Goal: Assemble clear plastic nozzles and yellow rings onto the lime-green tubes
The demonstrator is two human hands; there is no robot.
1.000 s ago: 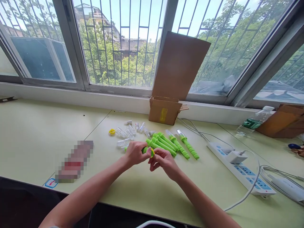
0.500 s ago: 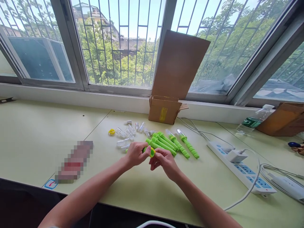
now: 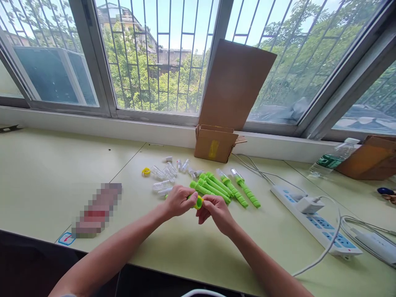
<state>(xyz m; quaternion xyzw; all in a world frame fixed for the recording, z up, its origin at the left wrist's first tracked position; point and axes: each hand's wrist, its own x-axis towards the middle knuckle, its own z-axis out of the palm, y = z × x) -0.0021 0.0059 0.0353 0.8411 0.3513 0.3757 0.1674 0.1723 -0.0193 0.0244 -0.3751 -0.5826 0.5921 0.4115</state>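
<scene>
My left hand [image 3: 177,201] is closed around a green ribbed tube [image 3: 194,200], most of it hidden in my fist. My right hand [image 3: 215,209] pinches a yellow ring [image 3: 199,202] at the tube's open end. Just beyond my hands lie several more green ribbed tubes [image 3: 216,186] in a row, two of them with clear caps [image 3: 235,173]. To their left are several small clear vials [image 3: 165,172] and one loose yellow ring [image 3: 146,171].
A small open cardboard box [image 3: 214,144] stands by the window sill. A white power strip [image 3: 315,218] with a plugged adapter and cables lies at right. A water bottle [image 3: 332,157] and another carton [image 3: 369,159] sit at far right. A blurred-out object [image 3: 97,210] lies at left.
My hands have shifted slightly toward me with the tube and ring; otherwise the objects on the table stay as they were.
</scene>
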